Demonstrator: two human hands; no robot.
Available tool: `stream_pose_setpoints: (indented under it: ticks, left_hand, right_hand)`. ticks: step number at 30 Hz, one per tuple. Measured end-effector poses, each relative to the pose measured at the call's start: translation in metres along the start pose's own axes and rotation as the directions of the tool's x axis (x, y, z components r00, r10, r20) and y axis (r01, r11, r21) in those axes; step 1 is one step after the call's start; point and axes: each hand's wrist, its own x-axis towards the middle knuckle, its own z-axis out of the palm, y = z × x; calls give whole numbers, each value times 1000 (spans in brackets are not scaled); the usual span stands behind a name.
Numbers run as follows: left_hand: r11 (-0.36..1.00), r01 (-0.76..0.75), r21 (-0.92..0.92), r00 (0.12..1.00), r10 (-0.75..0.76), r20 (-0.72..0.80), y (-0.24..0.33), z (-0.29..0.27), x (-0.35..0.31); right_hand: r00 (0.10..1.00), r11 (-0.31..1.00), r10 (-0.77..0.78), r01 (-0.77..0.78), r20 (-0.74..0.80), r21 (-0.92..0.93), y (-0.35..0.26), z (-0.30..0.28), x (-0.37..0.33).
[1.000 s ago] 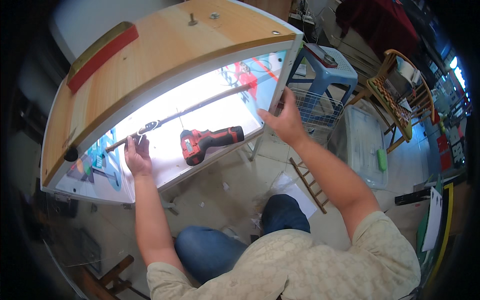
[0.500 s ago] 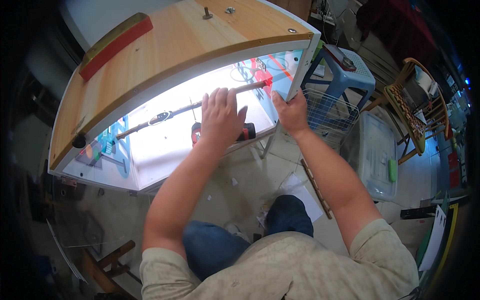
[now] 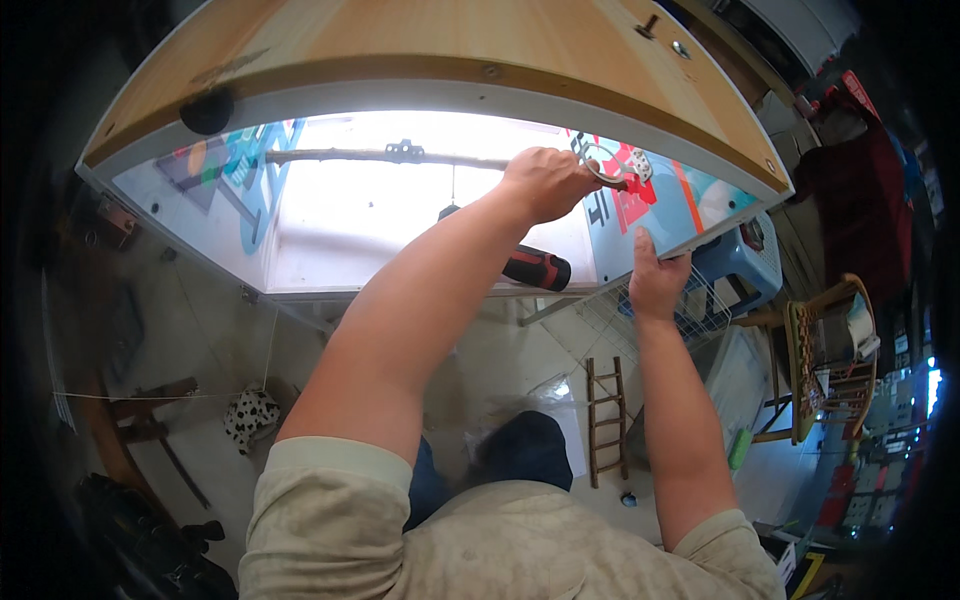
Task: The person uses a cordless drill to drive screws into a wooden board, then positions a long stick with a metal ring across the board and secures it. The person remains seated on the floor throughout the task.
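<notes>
Rod (image 3: 460,159) left-right across cabinet (image 3: 400,40), left hand (image 3: 548,185) nearer, curled over right end, grip unclear; right hand (image 3: 658,285) clasping side panel (image 3: 615,230).

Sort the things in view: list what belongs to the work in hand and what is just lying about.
Seemingly part of the work:
wooden stick, left hand on it
wood-topped cabinet, right hand at its side edge
red-and-black cordless drill, partly hidden

Seemingly just lying about:
small wooden ladder
blue plastic stool
wooden chair
</notes>
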Motion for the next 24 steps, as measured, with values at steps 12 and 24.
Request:
stream_pose_setpoints:
  ticks: [12, 24]
  left_hand:
    - [992, 103, -72, 989, -110, -95, -19, 4, 25]
    - [983, 166, -74, 980, -173, -101, -15, 10, 25]
  right_hand:
    - [1000, 997, -12, 12, 3, -75, -11, -1, -4]
    - [992, 991, 126, -125, 5, -54, 3, -17, -4]
